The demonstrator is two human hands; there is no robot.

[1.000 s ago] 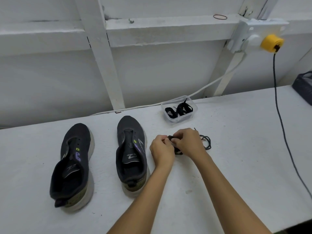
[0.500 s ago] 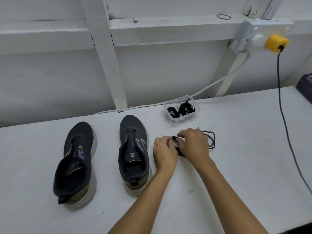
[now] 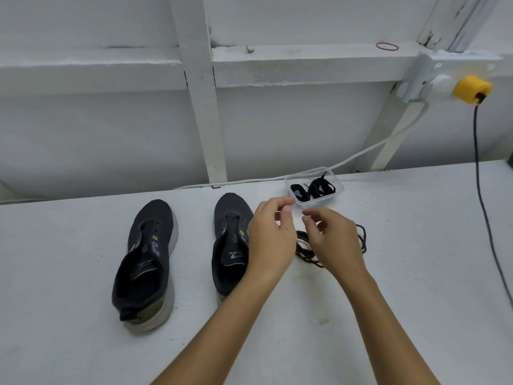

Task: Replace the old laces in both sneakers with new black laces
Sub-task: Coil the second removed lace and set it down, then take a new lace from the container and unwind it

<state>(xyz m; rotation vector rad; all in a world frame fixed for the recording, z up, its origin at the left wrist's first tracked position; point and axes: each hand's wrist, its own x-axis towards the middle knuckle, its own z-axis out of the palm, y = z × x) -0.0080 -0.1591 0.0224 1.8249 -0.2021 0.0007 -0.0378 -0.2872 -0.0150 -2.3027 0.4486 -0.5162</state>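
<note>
Two black sneakers with no laces stand side by side on the white table, the left sneaker [image 3: 147,262] and the right sneaker [image 3: 230,245], toes toward the wall. A loose bundle of old dark laces [image 3: 305,250] lies on the table right of the right sneaker. My left hand [image 3: 270,234] and my right hand [image 3: 333,240] hover just above this bundle, fingers loosely curled, with nothing visible in either. Behind them a clear plastic container [image 3: 337,187] holds the new black laces [image 3: 319,188].
A black cable [image 3: 483,195] hangs from a yellow plug [image 3: 472,88] and runs down the table's right side. A white cable [image 3: 369,150] follows the wall's foot. A white post [image 3: 202,107] rises behind the sneakers. A rubber band [image 3: 386,46] lies on the ledge.
Both hands were down on the lace bundle, handling it. Now they have lifted off it toward the container, and the bundle lies free on the table.
</note>
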